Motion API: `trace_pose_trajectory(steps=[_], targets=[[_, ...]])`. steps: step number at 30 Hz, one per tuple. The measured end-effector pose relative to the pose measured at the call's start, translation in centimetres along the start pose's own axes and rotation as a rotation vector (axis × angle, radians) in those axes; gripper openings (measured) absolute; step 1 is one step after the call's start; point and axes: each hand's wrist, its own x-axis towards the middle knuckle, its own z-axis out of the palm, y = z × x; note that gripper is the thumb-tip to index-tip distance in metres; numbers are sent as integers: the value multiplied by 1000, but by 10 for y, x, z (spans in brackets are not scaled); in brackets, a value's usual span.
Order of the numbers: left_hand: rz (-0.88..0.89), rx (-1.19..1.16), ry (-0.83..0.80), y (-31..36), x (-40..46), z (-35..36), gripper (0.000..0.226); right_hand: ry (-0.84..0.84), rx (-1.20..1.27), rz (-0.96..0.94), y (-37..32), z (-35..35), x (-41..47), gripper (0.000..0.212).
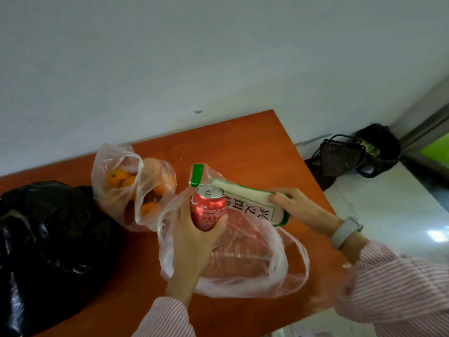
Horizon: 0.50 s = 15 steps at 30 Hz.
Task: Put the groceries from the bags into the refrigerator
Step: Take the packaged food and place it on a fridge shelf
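My left hand point(192, 237) grips a red cola can point(208, 207) upright above a clear plastic bag point(243, 263) on the orange table point(255, 147). Beside the can, my right hand point(295, 203) holds a white carton with green edges and black characters point(247, 203), tilted over the same bag. A second clear bag point(116, 188) with several oranges point(121, 180) stands to the left. A black plastic bag point(48, 239) lies at the far left. The refrigerator is not in view.
A white wall rises behind the table. On the floor to the right sit a dark basket point(337, 156) and a black bin bag point(379, 147). The table's right edge runs close to my right forearm.
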Motion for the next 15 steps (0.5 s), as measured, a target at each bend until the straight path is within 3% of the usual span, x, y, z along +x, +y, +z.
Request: trace_pose_trajectory(steps=[3,7,11,15], targets=[[63,-39,-38,20,0,6,79,55,269,116,13,-22,-32,27],[130,-102,-179,55,-15,31,53,34,443,206,41,-49,-82,35],[172,-94,-330,81,-40,62,60,33,521,211,67,-64,-140,15],[219,-100,-518,108,-95,99,73,268,517,245,114,-74,-214,17]])
